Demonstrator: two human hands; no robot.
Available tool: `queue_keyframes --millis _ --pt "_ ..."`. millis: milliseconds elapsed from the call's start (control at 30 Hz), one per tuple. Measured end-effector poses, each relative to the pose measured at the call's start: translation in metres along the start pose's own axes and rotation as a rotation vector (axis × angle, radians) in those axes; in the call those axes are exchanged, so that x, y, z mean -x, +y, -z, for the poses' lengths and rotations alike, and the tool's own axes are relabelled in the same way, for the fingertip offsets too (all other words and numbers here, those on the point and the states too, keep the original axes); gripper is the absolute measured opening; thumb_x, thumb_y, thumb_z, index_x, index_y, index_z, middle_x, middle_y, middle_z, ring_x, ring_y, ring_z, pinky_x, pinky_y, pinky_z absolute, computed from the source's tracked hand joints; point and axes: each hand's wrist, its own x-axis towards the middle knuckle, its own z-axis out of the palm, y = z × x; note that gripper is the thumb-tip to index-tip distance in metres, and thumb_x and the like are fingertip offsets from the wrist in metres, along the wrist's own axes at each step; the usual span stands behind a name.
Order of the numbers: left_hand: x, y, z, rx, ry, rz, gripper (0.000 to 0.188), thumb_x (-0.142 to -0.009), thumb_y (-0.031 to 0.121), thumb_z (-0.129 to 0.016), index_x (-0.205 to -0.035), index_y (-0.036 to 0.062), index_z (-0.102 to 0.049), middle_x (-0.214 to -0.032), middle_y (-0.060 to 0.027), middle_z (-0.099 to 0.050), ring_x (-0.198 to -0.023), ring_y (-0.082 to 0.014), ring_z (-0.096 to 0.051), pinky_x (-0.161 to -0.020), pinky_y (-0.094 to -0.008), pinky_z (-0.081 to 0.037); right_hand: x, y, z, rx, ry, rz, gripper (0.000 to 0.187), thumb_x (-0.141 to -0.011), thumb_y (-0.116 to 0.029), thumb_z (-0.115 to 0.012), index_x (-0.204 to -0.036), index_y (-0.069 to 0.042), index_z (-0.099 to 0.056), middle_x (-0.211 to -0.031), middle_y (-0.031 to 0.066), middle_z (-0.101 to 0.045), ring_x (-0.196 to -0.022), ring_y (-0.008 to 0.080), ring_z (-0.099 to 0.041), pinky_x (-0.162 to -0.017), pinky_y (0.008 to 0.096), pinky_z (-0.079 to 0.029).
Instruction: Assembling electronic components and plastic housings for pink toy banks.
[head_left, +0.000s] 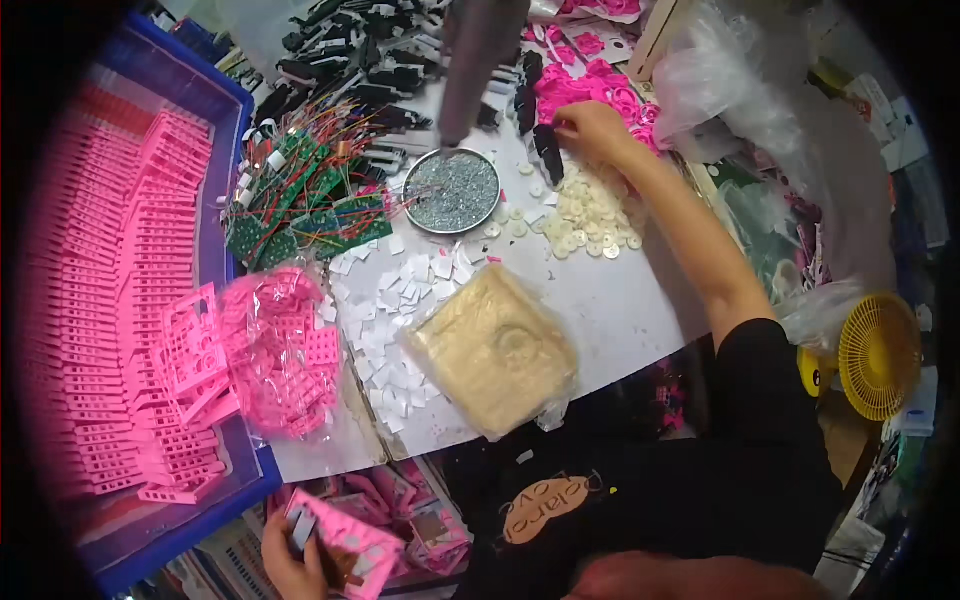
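My left hand (290,562) is at the lower left, its thumb and fingers closed around a pink plastic housing (372,548) with square cutouts. A small pale grey piece (302,527) shows by the thumb. At the far side of the table, my right hand (597,132) is bent with its fingertips together. It is beside a black plastic part (547,153) and the bright pink small pieces (600,88); whatever lies between those fingers is too small to make out. Cream-coloured discs (597,210) are heaped just below that wrist.
A blue crate (262,470) of stacked pink housings stands left, beside a bag of pink parts (280,350). Green circuit boards (300,205), a round tin of screws (452,192), white squares (385,330) and a wrapped tan block (495,350) cover the table. A dark pole hangs overhead.
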Motion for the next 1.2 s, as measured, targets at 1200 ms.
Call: queue_keyframes --millis 1200 --pt "-0.130 0.121 -0.096 0.472 -0.397 -0.738 0.042 -0.085 0.024 -0.077 -0.120 0.0029 -0.065 -0.113 -0.0147 -0.069 -0.110 -0.0284 -0.065 -0.101 -0.0450 -0.044 0.116 -0.240 0.046 -0.104 -0.662 0.498 0.025 -0.082 -0.015 -0.063 -0.102 -0.005 -0.052 -0.070 0.0143 -0.067 -0.067 0.0381 -0.067 -0.056 0.0509 -0.049"
